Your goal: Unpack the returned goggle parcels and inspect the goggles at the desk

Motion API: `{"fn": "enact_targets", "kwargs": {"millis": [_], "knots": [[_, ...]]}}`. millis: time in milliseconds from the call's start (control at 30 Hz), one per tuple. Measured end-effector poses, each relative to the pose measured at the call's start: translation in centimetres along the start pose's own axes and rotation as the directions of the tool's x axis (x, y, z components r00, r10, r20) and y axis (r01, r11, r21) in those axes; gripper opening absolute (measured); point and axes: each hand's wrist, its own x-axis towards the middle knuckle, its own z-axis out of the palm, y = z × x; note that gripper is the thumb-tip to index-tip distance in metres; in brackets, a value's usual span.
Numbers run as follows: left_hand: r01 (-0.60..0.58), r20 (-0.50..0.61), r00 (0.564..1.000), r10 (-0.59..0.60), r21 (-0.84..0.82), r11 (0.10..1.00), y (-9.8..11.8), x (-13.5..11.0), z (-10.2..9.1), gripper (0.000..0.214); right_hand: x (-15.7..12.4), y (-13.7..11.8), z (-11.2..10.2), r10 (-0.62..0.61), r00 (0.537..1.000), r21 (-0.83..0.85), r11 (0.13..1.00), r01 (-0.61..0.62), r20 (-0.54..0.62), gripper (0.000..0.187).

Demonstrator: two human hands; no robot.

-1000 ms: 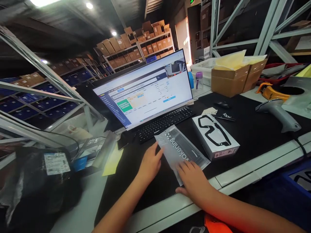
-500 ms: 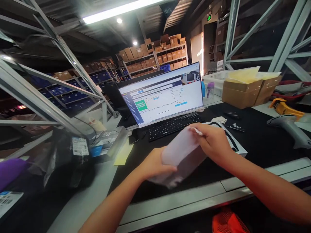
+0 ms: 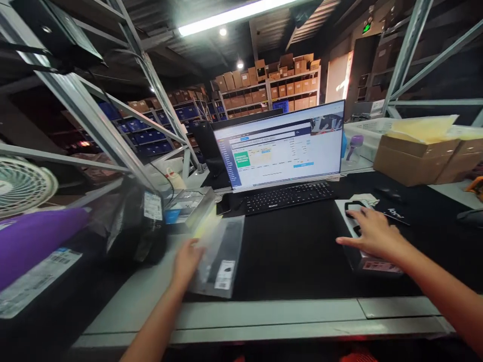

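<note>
My left hand (image 3: 187,261) is at the left edge of a clear plastic bag (image 3: 215,254) bearing a small white label. Its fingers are curled over the edge of the bag, somewhat blurred. The bag lies flat on the black desk mat (image 3: 287,251), partly over a yellow paper (image 3: 206,226). On the right, my right hand (image 3: 373,232) is spread over a white box (image 3: 345,221) with a dark picture on top and a pinkish label on its near side. Its thumb points left, and the fingers are apart over the box top.
A monitor (image 3: 279,151) and black keyboard (image 3: 290,196) stand behind the mat. To the left are a black wrapped parcel (image 3: 138,231), a purple package (image 3: 45,241) and a fan (image 3: 22,186). Cardboard boxes (image 3: 411,156) and a mouse (image 3: 390,195) are at the right.
The plastic bag, held up between both hands earlier, now lies flat at left under my left hand. My right hand has released it and moved right over the white box. The view has shifted left.
</note>
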Motion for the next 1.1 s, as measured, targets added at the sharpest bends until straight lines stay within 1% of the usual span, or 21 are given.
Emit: {"fn": "enact_targets", "kwargs": {"millis": [67, 100, 133, 200, 267, 367, 467, 533, 567, 600, 633, 700, 733, 767, 800, 833, 867, 967, 1000, 1033, 1100], "knots": [[0.003, -0.142, 0.990, 0.011, 0.095, 0.995, -1.0, -0.7, -0.4, 0.059, -0.7, -0.6, 0.0, 0.053, 0.997, -0.032, 0.998, -0.051, 0.064, 0.086], [-0.017, -0.187, 0.981, 0.044, 0.145, 0.989, -1.3, -1.0, -0.5, 0.063, -0.9, -1.0, -0.2, 0.078, 0.993, -0.037, 0.997, -0.075, 0.087, 0.083], [-0.072, -0.216, 0.968, 0.124, 0.231, 0.970, -1.6, -1.2, -0.5, 0.064, -1.1, -1.4, -0.6, 0.099, 0.990, -0.033, 0.995, -0.097, 0.102, 0.080], [-0.226, -0.210, 0.915, 0.344, 0.438, 0.870, -1.7, -1.3, -0.1, 0.063, -1.1, -1.8, -1.3, 0.141, 0.982, -0.009, 0.990, -0.141, 0.127, 0.080], [-0.369, -0.129, 0.856, 0.501, 0.526, 0.766, -1.3, -1.3, 0.6, 0.062, -0.8, -1.5, -1.9, 0.164, 0.979, 0.084, 0.981, -0.175, 0.120, 0.085], [-0.526, -0.012, 0.820, 0.572, 0.375, 0.763, 0.6, -1.6, 2.6, 0.060, -0.2, -0.4, -2.9, 0.182, 0.983, 0.332, 0.926, -0.182, 0.034, 0.086], [-0.582, 0.122, 0.811, 0.572, 0.068, 0.810, 3.6, -3.1, 5.9, 0.053, 0.3, 0.1, -4.1, 0.177, 0.983, 0.463, 0.876, -0.135, -0.048, 0.077], [-0.486, 0.277, 0.803, 0.528, -0.208, 0.849, 5.9, -4.6, 8.5, 0.057, 0.5, -0.8, -4.5, 0.161, 0.984, 0.503, 0.858, -0.104, -0.071, 0.074], [-0.365, 0.383, 0.786, 0.485, -0.346, 0.864, 7.2, -5.5, 9.9, 0.065, 0.6, -1.6, -4.4, 0.147, 0.986, 0.556, 0.827, -0.079, -0.078, 0.073], [-0.198, 0.489, 0.753, 0.441, -0.472, 0.859, 8.4, -6.4, 11.2, 0.076, 0.6, -2.7, -4.1, 0.128, 0.989, 0.629, 0.776, -0.049, -0.080, 0.072], [-0.008, 0.595, 0.696, 0.402, -0.554, 0.832, 9.7, -7.1, 12.3, 0.085, 0.7, -4.0, -3.6, 0.103, 0.992, 0.709, 0.705, -0.018, -0.078, 0.070], [0.371, 0.793, 0.486, 0.367, -0.567, 0.735, 12.1, -8.3, 14.1, 0.089, 0.5, -6.7, -2.1, 0.030, 0.998, 0.828, 0.560, 0.036, -0.063, 0.066], [0.512, 0.854, 0.369, 0.368, -0.517, 0.686, 13.0, -8.7, 14.6, 0.092, 0.3, -7.9, -1.3, -0.012, 0.998, 0.851, 0.522, 0.054, -0.055, 0.064], [0.604, 0.868, 0.326, 0.375, -0.496, 0.624, 13.8, -8.8, 15.0, 0.091, 0.0, -9.0, -0.5, -0.052, 0.997, 0.851, 0.521, 0.068, -0.048, 0.063], [0.661, 0.868, 0.331, 0.371, -0.494, 0.565, 14.3, -8.9, 15.2, 0.090, -0.4, -9.8, 0.3, -0.093, 0.995, 0.841, 0.534, 0.086, -0.042, 0.063], [0.691, 0.863, 0.359, 0.356, -0.502, 0.519, 14.5, -8.9, 15.2, 0.087, -0.8, -10.3, 1.0, -0.141, 0.989, 0.833, 0.543, 0.107, -0.035, 0.063], [0.697, 0.851, 0.409, 0.330, -0.525, 0.488, 14.5, -8.8, 15.1, 0.082, -1.1, -10.5, 1.5, -0.198, 0.980, 0.832, 0.539, 0.132, -0.028, 0.063], [0.657, 0.818, 0.532, 0.218, -0.562, 0.503, 13.5, -8.3, 14.7, 0.063, -1.1, -9.4, 1.9, -0.405, 0.914, 0.829, 0.512, 0.227, 0.000, 0.062], [0.643, 0.806, 0.569, 0.166, -0.561, 0.522, 13.0, -8.0, 14.4, 0.056, -0.7, -8.4, 1.7, -0.459, 0.888, 0.777, 0.566, 0.275, 0.021, 0.060], [0.636, 0.790, 0.605, 0.101, -0.556, 0.535, 12.6, -7.6, 14.2, 0.049, 0.0, -7.2, 1.3, -0.481, 0.875, 0.681, 0.658, 0.322, 0.051, 0.057], [0.648, 0.738, 0.672, -0.060, -0.546, 0.531, 11.8, -6.7, 13.5, 0.039, 2.0, -3.8, 0.3, -0.418, 0.902, 0.388, 0.853, 0.348, 0.109, 0.046]]}}
